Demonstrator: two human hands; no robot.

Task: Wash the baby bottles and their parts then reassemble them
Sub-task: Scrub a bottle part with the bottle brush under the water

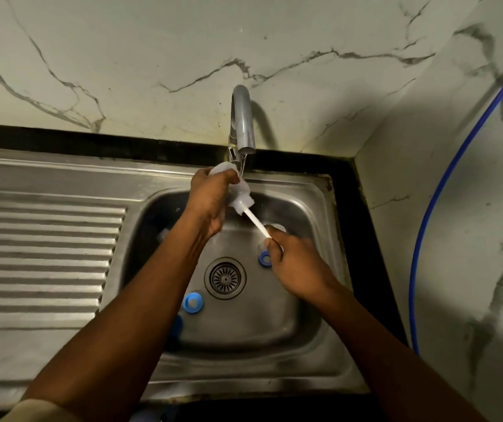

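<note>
My left hand (209, 199) grips a clear baby bottle (241, 197) tilted over the sink, just under the tap spout (244, 129), from which a thin stream of water runs. My right hand (292, 263) holds the white handle of a bottle brush (256, 222), whose head is pushed into the bottle's mouth. On the sink floor lie a blue collar with its teat (193, 302), another blue collar (264, 258) partly hidden by my right hand, and a blue part (177, 327) by my left forearm.
The steel sink basin (305, 324) has a round drain strainer (225, 278) in the middle. A ribbed steel drainboard (43, 254) lies to the left. A marble wall stands behind, and a blue hose (445, 190) runs down the right wall. A clear part (162, 235) sits at the basin's left.
</note>
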